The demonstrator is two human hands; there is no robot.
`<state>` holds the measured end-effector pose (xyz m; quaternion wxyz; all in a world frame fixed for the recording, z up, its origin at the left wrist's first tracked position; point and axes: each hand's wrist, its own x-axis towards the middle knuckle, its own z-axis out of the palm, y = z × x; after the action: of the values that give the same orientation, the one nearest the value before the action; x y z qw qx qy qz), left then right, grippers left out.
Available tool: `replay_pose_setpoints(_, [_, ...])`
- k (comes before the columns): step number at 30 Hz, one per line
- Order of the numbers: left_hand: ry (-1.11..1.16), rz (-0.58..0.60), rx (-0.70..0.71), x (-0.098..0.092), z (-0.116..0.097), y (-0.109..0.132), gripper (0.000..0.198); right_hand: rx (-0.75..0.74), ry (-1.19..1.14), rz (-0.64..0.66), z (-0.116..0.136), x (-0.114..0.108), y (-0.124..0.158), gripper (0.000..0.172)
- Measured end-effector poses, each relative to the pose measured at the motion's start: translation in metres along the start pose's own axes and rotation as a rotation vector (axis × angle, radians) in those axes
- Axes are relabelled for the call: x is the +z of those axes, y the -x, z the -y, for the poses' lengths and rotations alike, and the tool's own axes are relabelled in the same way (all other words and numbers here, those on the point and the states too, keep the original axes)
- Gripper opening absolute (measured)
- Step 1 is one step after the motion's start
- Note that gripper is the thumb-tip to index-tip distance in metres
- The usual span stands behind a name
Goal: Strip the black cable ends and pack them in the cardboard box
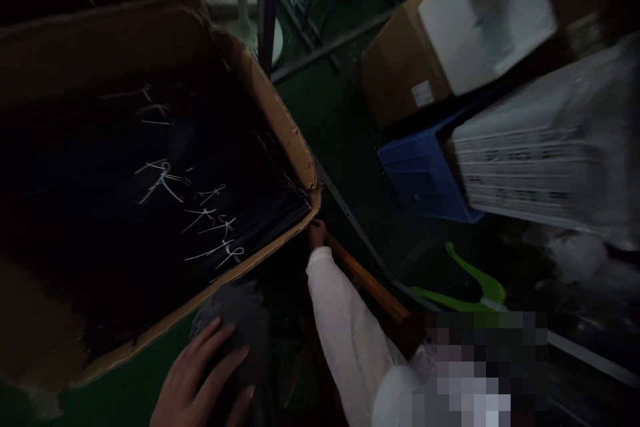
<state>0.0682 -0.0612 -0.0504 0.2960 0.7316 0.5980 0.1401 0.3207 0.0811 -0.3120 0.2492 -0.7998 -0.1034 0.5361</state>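
A cardboard box [280,127] with a black lining fills the left of the view, and several thin white wire ties [160,180] lie on the black inside it. My left hand [200,373] rests with spread fingers on a soft dark grey bundle [235,313] below the box's front rim. My right hand [316,233], in a white sleeve, sits at the box's corner, mostly in shadow. A wooden handle [367,280] runs beside that sleeve. I cannot tell whether the hand grips it.
A brown carton [400,67] with a white top, a blue plastic crate [420,173] and a white slatted crate [540,153] stand at the right. A bright green plastic piece [475,280] lies lower down. A black metal post [267,7] rises behind the box. A pixelated patch [475,367] hides the lower right.
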Motion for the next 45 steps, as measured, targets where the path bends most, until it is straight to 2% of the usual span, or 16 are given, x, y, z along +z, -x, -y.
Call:
replay_pose_setpoints(2, [0.017, -0.011, 0.012, -0.005, -0.003, 0.000, 0.042, -0.008, -0.063, -0.018, 0.039, -0.008, 0.027, 0.020])
replay_pose_setpoints(4, [0.069, -0.037, 0.000, -0.008, -0.002, 0.004, 0.038, -0.042, -0.124, 0.021, 0.078, -0.025, 0.066, 0.009])
replay_pose_setpoints(6, [0.196, -0.066, -0.020, -0.012, -0.007, 0.005, 0.033, -0.099, -0.170, 0.097, 0.111, -0.050, 0.121, 0.003])
replay_pose_setpoints(8, [0.430, -0.059, -0.060, -0.020, -0.021, -0.002, 0.030, -0.173, -0.201, 0.192, 0.129, -0.078, 0.189, 0.012])
replay_pose_setpoints(10, [0.739, 0.033, -0.136, -0.031, -0.047, -0.013, 0.036, -0.288, -0.216, 0.342, 0.127, -0.106, 0.262, 0.027])
replay_pose_setpoints(13, [1.196, 0.309, -0.261, -0.047, -0.097, -0.027, 0.050, -0.481, -0.166, 0.543, 0.097, -0.139, 0.358, 0.039])
replay_pose_setpoints(15, [1.457, 0.422, -0.250, -0.055, -0.126, -0.028, 0.050, -0.539, -0.103, 0.568, 0.069, -0.154, 0.402, 0.038])
replay_pose_setpoints(17, [1.639, 0.393, -0.192, -0.061, -0.147, -0.023, 0.042, -0.544, -0.074, 0.536, 0.041, -0.168, 0.429, 0.036])
replay_pose_setpoints(21, [1.667, 0.161, -0.151, -0.083, -0.161, -0.010, 0.025, -0.542, -0.098, 0.394, -0.006, -0.200, 0.453, 0.032])
replay_pose_setpoints(26, [1.574, -0.005, -0.139, -0.121, -0.167, -0.007, 0.024, -0.546, -0.012, 0.301, -0.052, -0.251, 0.460, 0.038])
replay_pose_setpoints(30, [1.584, -0.012, -0.159, -0.136, -0.188, -0.005, 0.025, -0.621, 0.022, 0.235, -0.085, -0.285, 0.455, 0.037])
replay_pose_setpoints(36, [1.681, 0.031, -0.092, -0.136, -0.218, -0.007, 0.019, -0.726, 0.121, 0.195, -0.124, -0.312, 0.449, 0.029])
replay_pose_setpoints(39, [1.725, 0.053, -0.058, -0.141, -0.226, -0.009, 0.018, -0.789, 0.247, 0.157, -0.123, -0.323, 0.447, 0.021])
replay_pose_setpoints(41, [1.752, 0.116, 0.025, -0.143, -0.229, -0.006, 0.018, -0.898, 0.279, 0.045, -0.106, -0.331, 0.450, 0.019])
replay_pose_setpoints(43, [1.750, 0.178, 0.103, -0.140, -0.230, 0.001, 0.018, -1.040, 0.259, -0.094, -0.074, -0.340, 0.459, 0.021])
replay_pose_setpoints(45, [1.707, 0.228, 0.097, -0.135, -0.228, 0.011, 0.018, -1.196, 0.225, -0.212, -0.028, -0.348, 0.475, 0.022])
